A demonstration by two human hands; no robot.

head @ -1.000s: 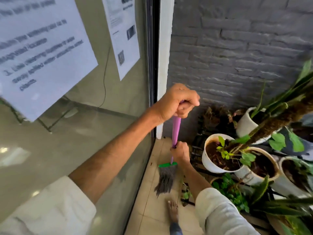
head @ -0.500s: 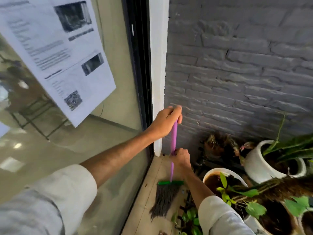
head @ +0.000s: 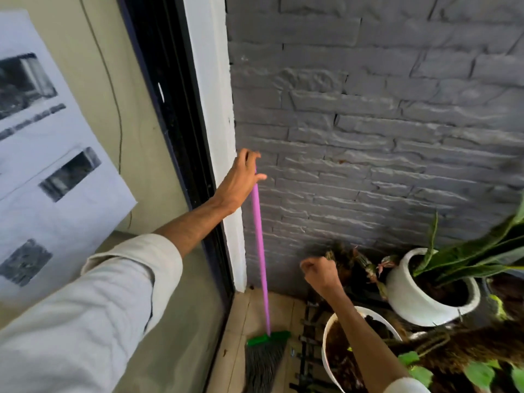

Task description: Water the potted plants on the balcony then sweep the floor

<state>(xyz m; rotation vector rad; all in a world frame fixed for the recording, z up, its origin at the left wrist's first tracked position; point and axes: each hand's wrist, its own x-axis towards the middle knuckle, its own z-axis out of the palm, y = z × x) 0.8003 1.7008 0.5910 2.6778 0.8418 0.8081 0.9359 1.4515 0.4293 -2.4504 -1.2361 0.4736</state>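
A broom with a purple handle point(head: 259, 251), green collar point(head: 268, 337) and grey bristles point(head: 263, 364) stands nearly upright in the corner by the white door post point(head: 218, 137). My left hand point(head: 241, 180) holds the handle's top with loosely curled fingers. My right hand point(head: 320, 275) is off the broom, curled in a fist with nothing in it, over the plants. A white pot point(head: 408, 293) with long green leaves stands at the right. A second white pot point(head: 329, 336) of dark soil sits under my right forearm.
The grey brick wall point(head: 368, 137) closes the far side. A glass door with a black frame point(head: 175, 123) and taped paper sheets point(head: 42, 165) fills the left. A narrow strip of tiled floor point(head: 241, 321) runs between the door and the pots.
My right hand let go of the broom handle and moved right toward the plants. The broom now stands more upright in the corner, and my left hand's grip has loosened.
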